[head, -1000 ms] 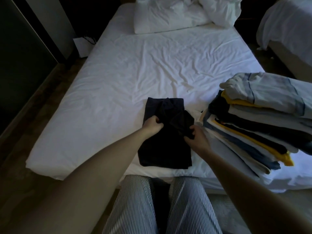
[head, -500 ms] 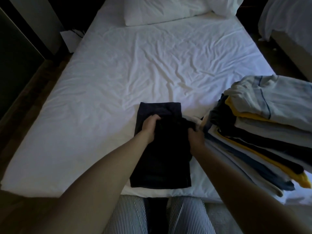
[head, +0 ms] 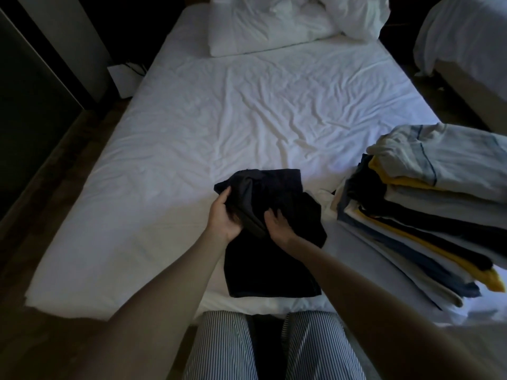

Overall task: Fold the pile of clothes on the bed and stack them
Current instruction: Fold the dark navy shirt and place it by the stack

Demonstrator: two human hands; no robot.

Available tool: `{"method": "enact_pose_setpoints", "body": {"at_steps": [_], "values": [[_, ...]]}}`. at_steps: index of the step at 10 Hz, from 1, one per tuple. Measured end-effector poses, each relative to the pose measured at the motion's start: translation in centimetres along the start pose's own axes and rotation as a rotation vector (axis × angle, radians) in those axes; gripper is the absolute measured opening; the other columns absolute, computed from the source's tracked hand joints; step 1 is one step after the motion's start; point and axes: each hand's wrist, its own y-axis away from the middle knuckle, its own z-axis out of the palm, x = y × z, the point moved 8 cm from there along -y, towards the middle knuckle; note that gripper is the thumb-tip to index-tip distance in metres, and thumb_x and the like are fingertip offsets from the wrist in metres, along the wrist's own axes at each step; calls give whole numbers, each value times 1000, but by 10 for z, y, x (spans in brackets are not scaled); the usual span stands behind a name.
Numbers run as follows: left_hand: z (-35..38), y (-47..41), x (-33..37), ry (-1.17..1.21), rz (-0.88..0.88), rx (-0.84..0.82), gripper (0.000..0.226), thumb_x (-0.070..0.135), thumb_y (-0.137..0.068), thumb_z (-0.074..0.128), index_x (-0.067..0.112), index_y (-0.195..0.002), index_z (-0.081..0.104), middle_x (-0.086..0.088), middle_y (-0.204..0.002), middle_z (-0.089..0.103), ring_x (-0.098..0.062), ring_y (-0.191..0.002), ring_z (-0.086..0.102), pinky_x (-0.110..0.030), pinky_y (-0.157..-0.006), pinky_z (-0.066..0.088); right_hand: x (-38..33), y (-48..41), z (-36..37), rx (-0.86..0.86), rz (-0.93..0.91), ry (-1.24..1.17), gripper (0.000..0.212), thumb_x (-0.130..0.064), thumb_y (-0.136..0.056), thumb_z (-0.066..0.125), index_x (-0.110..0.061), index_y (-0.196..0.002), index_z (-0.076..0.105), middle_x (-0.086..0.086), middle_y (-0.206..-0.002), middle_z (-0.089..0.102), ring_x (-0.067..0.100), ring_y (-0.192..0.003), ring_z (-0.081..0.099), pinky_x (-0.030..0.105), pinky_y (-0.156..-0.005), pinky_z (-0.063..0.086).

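at the lower centre of the frame, on the bed (head: 192,138), both the left hand (head: 223,215) and right hand (head: 278,224) grip closed on the soft, limp, light dark garment (head: 274,259), best taken at its folded edges.

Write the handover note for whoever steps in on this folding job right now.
Left hand: gripping the left side of the dark garment, upper part lifted and bunched.
Right hand: gripping the same garment near its middle.
The garment's lower part lies flat at the near edge of the bed.
Done: a tall stack of folded clothes sits on the bed, to the right.
Left: finish folding this garment and put it on the stack. No other loose clothes are visible.
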Motion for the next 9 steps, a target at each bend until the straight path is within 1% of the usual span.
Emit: {"method": "enact_pose_setpoints", "body": {"at_steps": [1, 2, 3, 4, 5, 6, 7, 8, 9], "values": [[-7, 9, 12, -28, -11, -25, 35, 32, -98, 41, 7, -105, 66, -11, -93, 73, -24, -85, 70, -33, -78, 57, 6, 0, 5, -57, 64, -83, 53, -37, -103, 13, -12, -150, 16, 8, -158, 12, 24, -145, 11, 32, -115, 11], [-9, 11, 16, -53, -30, -20, 38, 29, -99, 39, 5, -97, 70, -11, -91, 74, -22, -78, 72, -31, -73, 57, 3, 18, -27, 304, -75, -344, 43, -30, -103, 29, -5, -125, 55, 14, -128, 56, 29, -122, 49, 32, -98, 36], [1, 8, 9, -76, -53, -20, 34, 30, -100, 38, 7, -105, 63, -9, -91, 74, -20, -79, 72, -28, -73, 57, 17, 31, -67, 648, -63, -112, 32, -15, -98, 38, -8, -125, 54, 13, -127, 55, 31, -117, 50, 39, -95, 41], [13, 3, 3, -111, -59, -31, 33, 30, -100, 37, 8, -108, 60, -7, -89, 74, -18, -83, 69, -29, -76, 56, 53, 23, -81, 607, 178, -36, 49, -12, -97, 36, -8, -144, 28, 13, -149, 31, 33, -133, 35, 40, -103, 34], [20, 2, -3, -142, -85, -38, 32, 29, -100, 37, 9, -113, 59, -7, -93, 72, -18, -93, 62, -28, -83, 48, 79, 10, -82, 525, 292, -248, 48, -13, -96, 41, 0, -141, 30, 20, -140, 41, 38, -120, 48, 42, -95, 41], [20, 2, -6, -153, -100, -48, 31, 29, -100, 37, 11, -105, 61, -5, -85, 74, -18, -93, 61, -28, -83, 47, 81, 8, -83, 544, 248, -618, 43, -16, -91, 53, 2, -129, 46, 20, -118, 58, 36, -107, 57, 37, -83, 45], [17, 2, -6, -152, -96, -59, 31, 29, -101, 36, 12, -104, 62, -4, -87, 74, -19, -95, 62, -29, -86, 46, 81, 7, -90, 624, 209, -598, 23, -18, -93, 49, 1, -102, 58, 19, -91, 58, 32, -91, 57, 29, -73, 37], [13, 2, -5, -140, -85, -62, 31, 29, -101, 36, 13, -106, 62, -4, -90, 74, -20, -98, 61, -31, -89, 46, 77, 19, -95, 806, 236, -610, 31, -18, -98, 40, 7, -103, 58, 27, -106, 57, 38, -99, 55, 31, -78, 36], [9, 4, -5, -127, -83, -65, 31, 29, -101, 36, 13, -107, 61, -4, -91, 74, -20, -97, 62, -32, -84, 48, 61, 34, -107, 943, 263, -318, 32, -17, -99, 37, 9, -102, 57, 22, -104, 55, 32, -95, 54, 27, -75, 32]]}}
